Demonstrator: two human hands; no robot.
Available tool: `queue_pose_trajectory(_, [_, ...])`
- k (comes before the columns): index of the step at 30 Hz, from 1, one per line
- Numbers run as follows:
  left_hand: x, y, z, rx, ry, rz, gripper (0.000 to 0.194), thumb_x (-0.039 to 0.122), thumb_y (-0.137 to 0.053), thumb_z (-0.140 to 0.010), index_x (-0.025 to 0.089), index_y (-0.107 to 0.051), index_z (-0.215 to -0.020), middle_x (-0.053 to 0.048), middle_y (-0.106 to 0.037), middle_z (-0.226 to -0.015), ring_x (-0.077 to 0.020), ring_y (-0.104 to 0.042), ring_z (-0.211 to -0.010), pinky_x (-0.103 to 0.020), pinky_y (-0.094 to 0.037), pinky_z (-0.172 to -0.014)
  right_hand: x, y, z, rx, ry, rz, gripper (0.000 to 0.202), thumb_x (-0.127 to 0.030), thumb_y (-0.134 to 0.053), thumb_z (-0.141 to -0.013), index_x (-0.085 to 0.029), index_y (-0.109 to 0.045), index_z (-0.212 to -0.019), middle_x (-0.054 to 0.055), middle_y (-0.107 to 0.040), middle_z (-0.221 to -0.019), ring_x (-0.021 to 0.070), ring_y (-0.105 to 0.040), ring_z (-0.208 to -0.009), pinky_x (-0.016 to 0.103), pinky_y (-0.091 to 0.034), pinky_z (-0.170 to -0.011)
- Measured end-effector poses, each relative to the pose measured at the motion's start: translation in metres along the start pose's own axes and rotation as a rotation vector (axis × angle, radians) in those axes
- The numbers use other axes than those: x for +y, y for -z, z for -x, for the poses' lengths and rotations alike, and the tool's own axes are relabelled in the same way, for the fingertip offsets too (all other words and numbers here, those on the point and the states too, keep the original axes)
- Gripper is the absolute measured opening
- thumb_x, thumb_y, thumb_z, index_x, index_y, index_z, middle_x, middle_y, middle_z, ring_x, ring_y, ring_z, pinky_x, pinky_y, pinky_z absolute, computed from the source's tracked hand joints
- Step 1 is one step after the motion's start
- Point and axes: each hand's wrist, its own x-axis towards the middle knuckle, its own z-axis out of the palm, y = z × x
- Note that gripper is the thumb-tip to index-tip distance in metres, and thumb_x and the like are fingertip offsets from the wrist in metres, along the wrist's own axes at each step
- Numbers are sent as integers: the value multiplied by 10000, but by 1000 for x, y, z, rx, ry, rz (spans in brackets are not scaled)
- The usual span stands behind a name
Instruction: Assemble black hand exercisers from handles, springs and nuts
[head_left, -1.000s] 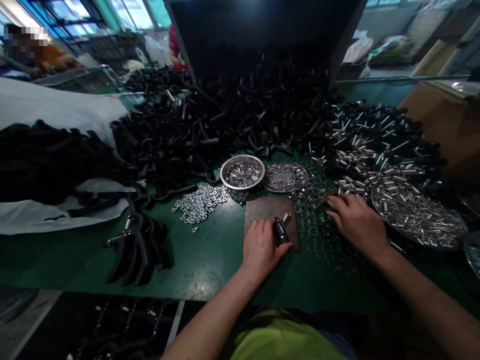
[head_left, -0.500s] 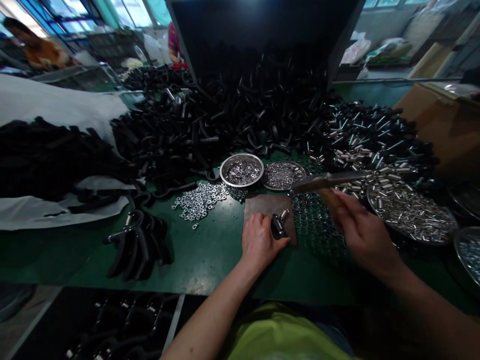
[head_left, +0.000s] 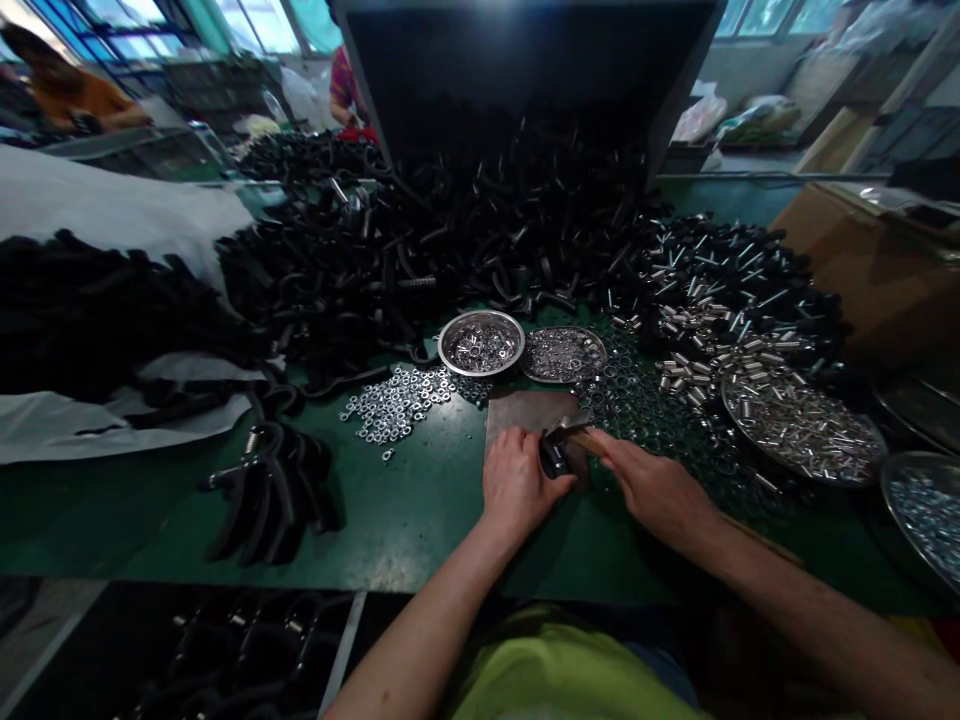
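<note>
My left hand (head_left: 517,482) is closed on a black part (head_left: 553,458), pressing it on a brown metal plate (head_left: 517,408) on the green bench. My right hand (head_left: 652,485) grips the wooden handle of a hammer (head_left: 589,440). The hammer's metal head is over the black part, close to my left fingertips. It hides the spring end of the part. Whether the head touches the part cannot be made out.
Behind the plate stand a steel bowl (head_left: 517,365) and a tray (head_left: 602,352) of small rings. Loose nuts (head_left: 397,403) lie left. Black parts (head_left: 465,240) are heaped behind. A tray of pins (head_left: 810,425), a carton (head_left: 862,260) and stacked black parts (head_left: 274,490) flank them. A co-worker (head_left: 67,90) sits far left.
My right hand has swung the hammer down and left, from above the rings to the black part. My left hand stays on the part. The view has shifted slightly.
</note>
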Motion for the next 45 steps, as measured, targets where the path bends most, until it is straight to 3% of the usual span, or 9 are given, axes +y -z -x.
queue_pose_trajectory(11, [3, 11, 0, 139, 121, 349, 555, 487, -753, -630, 171, -531, -1029, -73, -566, -1017, -231, -541, -947, -371, -456, -817, 97, -13, 0, 154, -356, 433, 419, -342, -360, -922, -201, -568, -1258, 154, -628, -904, 303, -591, -794, 390, -444, -595])
queue_pose_trajectory(16, [20, 24, 0, 204, 208, 664, 567, 455, -772, -621, 170, -532, -1049, -61, -575, -1023, -202, -554, -947, -335, -470, -813, 31, -16, -21, 167, -181, -299, 476, -367, -332, -939, -226, -359, -1393, 95, -652, -1040, 231, -624, -902, 378, -506, -742])
queue_pose_trajectory(19, [16, 30, -7, 60, 60, 713, 434, 373, -701, -728, 175, -559, -1087, -64, -591, -1043, -184, -568, -949, -314, -480, -819, -13, -13, -34, 105, -96, -489, 370, -358, -366, -932, -238, -530, -1242, 62, -663, -1083, 199, -630, -962, 346, -502, -827])
queue_pose_trajectory(22, [-21, 45, -34, -26, -112, 593, 297, 299, -589, -826, 194, -594, -1104, -51, -606, -1077, -154, -578, -949, -268, -479, -825, -19, -13, -44, 166, -95, -401, 317, -341, -399, -915, -226, -647, -1076, 49, -679, -1096, 202, -631, -1004, 337, -485, -881])
queue_pose_trajectory(28, [-148, 85, -116, 138, 219, -150, 347, 51, -490, -766, 181, -658, -1041, -89, -593, -1144, -224, -502, -1047, -324, -405, -908, -5, -22, -40, -28, -84, 1, 304, -295, -413, -892, -253, -676, -1040, 28, -721, -993, 226, -693, -807, 339, -529, -669])
queue_pose_trajectory(33, [-193, 87, -142, 94, 270, -208, 301, 33, -526, -689, 165, -673, -916, -124, -650, -987, -276, -502, -983, -379, -384, -856, -18, -30, -36, -101, -114, 171, 271, -296, -419, -896, -244, -683, -929, 41, -734, -854, 227, -686, -658, 305, -468, -510])
queue_pose_trajectory(40, [-170, 103, -130, 356, 332, -43, 430, 140, -439, -774, 87, -483, -1199, -152, -595, -1057, -261, -525, -978, -370, -400, -841, -4, -30, -37, -35, -183, -187, 247, -311, -450, -889, -253, -687, -930, 28, -729, -921, 219, -686, -788, 317, -499, -661])
queue_pose_trajectory(43, [-123, 102, -92, 476, 298, 654, 448, 209, -427, -767, 165, -456, -1212, -33, -569, -859, -162, -551, -717, -285, -451, -655, -10, -20, -36, 56, -237, -534, 254, -341, -465, -886, -225, -688, -930, 32, -721, -936, 200, -671, -847, 301, -502, -732])
queue_pose_trajectory(45, [-83, 93, -57, 255, 329, 1107, 445, 215, -499, -723, 193, -458, -1166, 34, -476, -692, -95, -448, -517, -216, -374, -467, -22, -12, -35, 119, -304, -718, 263, -369, -488, -874, -208, -692, -911, 35, -721, -907, 195, -668, -823, 280, -507, -692])
